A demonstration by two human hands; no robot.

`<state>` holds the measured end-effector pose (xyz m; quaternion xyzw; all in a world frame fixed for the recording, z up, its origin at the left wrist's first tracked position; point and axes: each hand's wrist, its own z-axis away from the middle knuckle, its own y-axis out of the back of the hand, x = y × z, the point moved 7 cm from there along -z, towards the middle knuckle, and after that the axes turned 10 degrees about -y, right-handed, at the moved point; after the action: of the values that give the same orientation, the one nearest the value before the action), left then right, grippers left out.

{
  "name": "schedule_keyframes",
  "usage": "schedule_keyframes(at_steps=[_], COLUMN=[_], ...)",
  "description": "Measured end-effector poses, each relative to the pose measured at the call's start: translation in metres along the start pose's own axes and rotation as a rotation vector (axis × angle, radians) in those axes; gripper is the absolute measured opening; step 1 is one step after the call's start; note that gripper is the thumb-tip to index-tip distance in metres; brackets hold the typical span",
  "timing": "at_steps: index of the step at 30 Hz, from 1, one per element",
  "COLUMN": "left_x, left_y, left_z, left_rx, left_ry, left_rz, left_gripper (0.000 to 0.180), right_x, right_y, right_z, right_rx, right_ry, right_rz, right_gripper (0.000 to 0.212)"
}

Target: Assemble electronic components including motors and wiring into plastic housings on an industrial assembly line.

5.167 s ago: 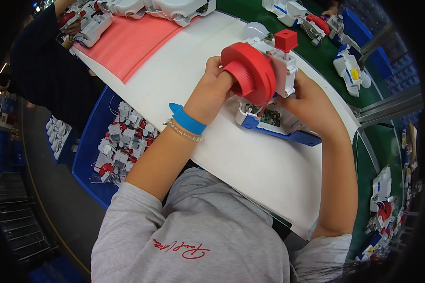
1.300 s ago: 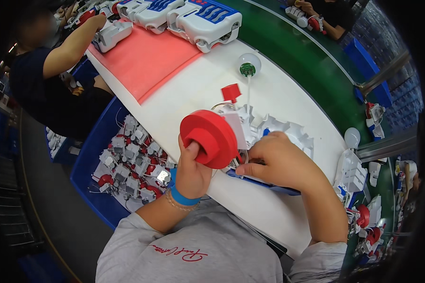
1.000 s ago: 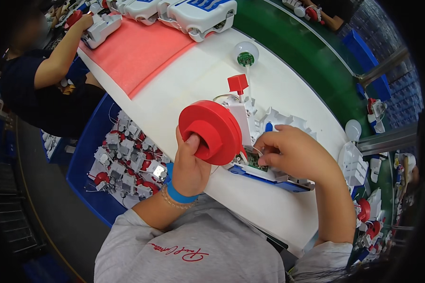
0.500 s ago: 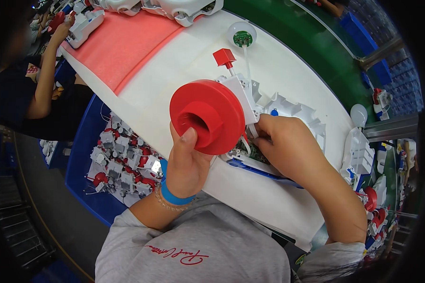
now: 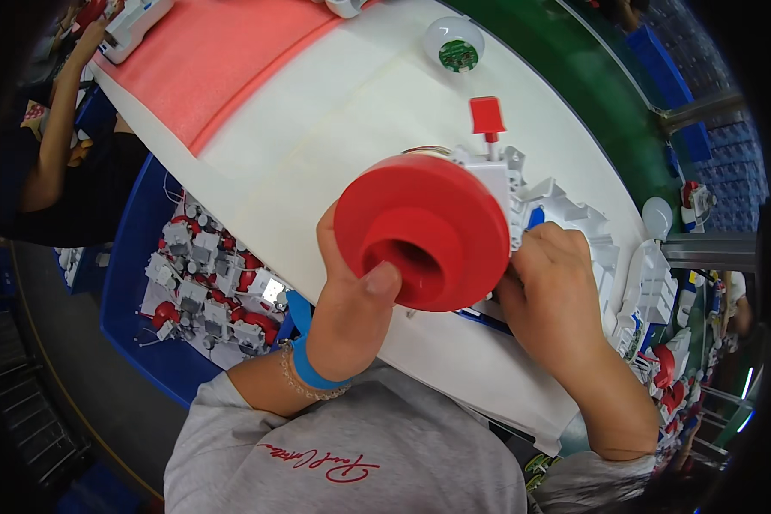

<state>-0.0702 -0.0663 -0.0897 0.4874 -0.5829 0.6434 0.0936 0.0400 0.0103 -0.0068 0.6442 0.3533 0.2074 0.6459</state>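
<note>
My left hand (image 5: 351, 313) is closed round a large red disc-shaped part with a hollow hub (image 5: 467, 218), its thumb at the hub's opening. Joined to the back of this red part is a white plastic mechanism (image 5: 493, 182), from which a red square tab (image 5: 486, 115) sticks up on a stem. Close against the mechanism's right side, my right hand (image 5: 550, 287) has its fingers bent together; whatever they pinch is hidden behind the red part. Just beyond that hand lies an open white plastic housing (image 5: 606, 244) with a small blue piece (image 5: 535, 217).
A white dome with a green circuit board (image 5: 452, 43) rests farther back on the white table (image 5: 334, 111). To the left, a blue bin (image 5: 120, 300) holds several red-and-white assemblies. Another person's arm (image 5: 56, 146) is at far left. More housings (image 5: 655, 287) lie at right.
The red part and white mechanism have shifted right and look larger, with my left hand moving along. The red tab has turned. My right hand has moved slightly right and down.
</note>
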Motion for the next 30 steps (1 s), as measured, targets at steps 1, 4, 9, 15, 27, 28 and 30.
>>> schedule_keyframes(at_steps=[1,4,9,15,27,28,30], left_x=[-0.003,-0.008,-0.002,-0.001,-0.001,-0.001,-0.001], left_y=[0.001,0.004,-0.001,-0.002,-0.008,-0.008,-0.008], left_z=[-0.001,-0.001,-0.003,-0.003,-0.005,-0.004,-0.005], left_rx=[0.008,0.022,0.019,-0.006,-0.017,-0.019,-0.019], left_ry=[0.061,0.146,0.196,0.214,0.18,0.179,0.176], left_rz=[0.005,0.008,0.032,0.015,0.112,0.124,0.134], left_gripper=[0.065,0.067,0.072,0.082,0.088,0.089,0.089], right_x=[-0.001,0.005,0.006,0.009,0.009,0.01,0.01], right_y=[0.0,-0.001,-0.004,-0.005,-0.005,-0.005,-0.006], right_z=[-0.001,-0.002,-0.004,-0.003,0.001,0.001,0.002], right_rx=[-0.013,-0.036,-0.049,-0.073,-0.054,-0.057,-0.066], right_ry=[0.0,-0.071,-0.081,-0.082,-0.059,-0.061,-0.062], right_rz=[0.002,-0.061,-0.032,-0.049,-0.016,-0.02,-0.02], right_gripper=[0.015,0.016,0.016,0.018,0.021,0.022,0.022])
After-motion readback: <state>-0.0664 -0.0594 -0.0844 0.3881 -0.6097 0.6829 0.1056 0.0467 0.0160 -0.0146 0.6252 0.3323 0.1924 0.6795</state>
